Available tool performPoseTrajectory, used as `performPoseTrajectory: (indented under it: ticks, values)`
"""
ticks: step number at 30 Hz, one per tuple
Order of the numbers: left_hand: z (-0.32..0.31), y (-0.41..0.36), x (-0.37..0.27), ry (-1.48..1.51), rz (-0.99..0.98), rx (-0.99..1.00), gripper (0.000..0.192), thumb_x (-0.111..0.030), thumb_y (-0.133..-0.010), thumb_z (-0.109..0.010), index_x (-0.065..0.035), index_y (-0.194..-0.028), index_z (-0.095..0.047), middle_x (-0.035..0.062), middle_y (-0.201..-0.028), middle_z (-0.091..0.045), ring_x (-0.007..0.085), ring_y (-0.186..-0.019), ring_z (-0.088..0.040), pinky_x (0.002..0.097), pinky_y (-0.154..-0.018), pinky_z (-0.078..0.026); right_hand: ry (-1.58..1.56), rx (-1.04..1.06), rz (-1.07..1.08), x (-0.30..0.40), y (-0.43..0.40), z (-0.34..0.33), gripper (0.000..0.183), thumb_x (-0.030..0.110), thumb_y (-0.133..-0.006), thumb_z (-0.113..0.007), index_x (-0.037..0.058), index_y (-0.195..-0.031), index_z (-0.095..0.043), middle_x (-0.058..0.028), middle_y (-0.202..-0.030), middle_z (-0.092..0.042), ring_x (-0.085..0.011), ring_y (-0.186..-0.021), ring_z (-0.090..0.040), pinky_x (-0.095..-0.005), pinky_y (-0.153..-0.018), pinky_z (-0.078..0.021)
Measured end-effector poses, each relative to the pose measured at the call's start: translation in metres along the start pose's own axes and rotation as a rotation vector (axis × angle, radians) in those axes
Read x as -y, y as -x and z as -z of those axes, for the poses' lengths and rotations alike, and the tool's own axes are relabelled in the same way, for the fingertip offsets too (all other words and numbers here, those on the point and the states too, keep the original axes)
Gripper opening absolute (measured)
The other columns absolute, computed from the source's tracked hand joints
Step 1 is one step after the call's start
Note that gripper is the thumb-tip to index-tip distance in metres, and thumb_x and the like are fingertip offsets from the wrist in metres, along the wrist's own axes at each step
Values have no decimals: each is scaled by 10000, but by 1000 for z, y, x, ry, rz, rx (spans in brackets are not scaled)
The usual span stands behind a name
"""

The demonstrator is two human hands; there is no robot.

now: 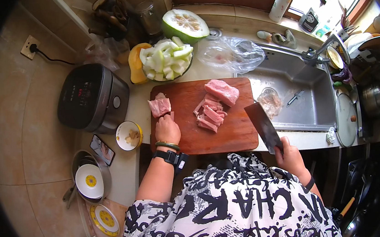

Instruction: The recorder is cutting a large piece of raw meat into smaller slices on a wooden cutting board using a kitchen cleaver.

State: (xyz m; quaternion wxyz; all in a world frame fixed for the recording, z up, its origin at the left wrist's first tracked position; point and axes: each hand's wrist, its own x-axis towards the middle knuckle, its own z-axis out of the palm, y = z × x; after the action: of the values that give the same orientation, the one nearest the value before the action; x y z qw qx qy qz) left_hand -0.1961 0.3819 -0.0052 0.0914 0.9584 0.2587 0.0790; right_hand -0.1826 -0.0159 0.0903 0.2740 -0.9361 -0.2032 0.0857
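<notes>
My left hand point(167, 130) is low over the left part of a wooden cutting board point(187, 142), its fingers at a small strip of raw meat point(172, 115). A flat piece of raw meat point(160, 106) lies just beyond those fingers. Whether the fingers grip the strip is hard to tell. My right hand point(288, 155) holds a cleaver point(263, 125) by its handle, with the blade off the board's right edge. Right of the board's middle lie several cut strips of meat point(212, 116), touching a thicker pink block of meat point(222, 92).
Behind the board stand a bowl of cut winter melon point(167, 59), a halved winter melon point(186, 24) and a plastic bag point(230, 53). A steel sink point(307, 109) is at right. At left are a rice cooker point(86, 97), a small bowl point(129, 135) and a phone point(102, 150).
</notes>
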Motion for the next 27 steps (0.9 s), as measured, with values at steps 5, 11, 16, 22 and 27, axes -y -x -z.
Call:
performPoseTrajectory:
  ticks: [5,11,16,22,27]
  values:
    - [11,-1,-21,364,-33,212,195,-149,-699,-713,-18,-781,-594,187,-791,-644,361,-768,-630,445,-721,-517,-1,28,-10,3,-5,-2,217,94,-874,-573,56,-1032,-431,-236,-627,-584,-457,-607,-586,-532,-527,-448]
    - [15,-13,-63,724,-400,118,133,-104,-790,-646,-47,-910,-637,151,-905,-639,348,-857,-612,422,-767,-497,-14,28,-22,3,-6,-1,222,68,-863,-603,50,-1031,-459,-221,-702,-629,-444,-672,-611,-487,-566,-476]
    - [-15,-35,-63,565,-564,-7,260,-9,-818,-512,-51,-1041,-637,180,-1124,-583,388,-987,-569,452,-871,-462,-8,45,-34,8,-5,-2,214,74,-863,-604,50,-1023,-464,-222,-701,-629,-443,-670,-613,-490,-572,-479]
    - [2,-41,-57,652,-520,191,121,-41,-807,-558,-47,-877,-657,156,-963,-638,358,-944,-598,428,-838,-480,-7,47,-44,-2,-1,-3,223,91,-862,-603,52,-1029,-460,-234,-685,-617,-452,-655,-605,-512,-564,-470]
    - [13,-49,-65,625,-569,257,167,-125,-747,-696,-30,-868,-632,164,-887,-625,335,-869,-609,393,-755,-489,20,76,-25,-1,-4,-5,223,99,-866,-597,53,-1029,-452,-239,-672,-607,-456,-646,-599,-522,-558,-461]
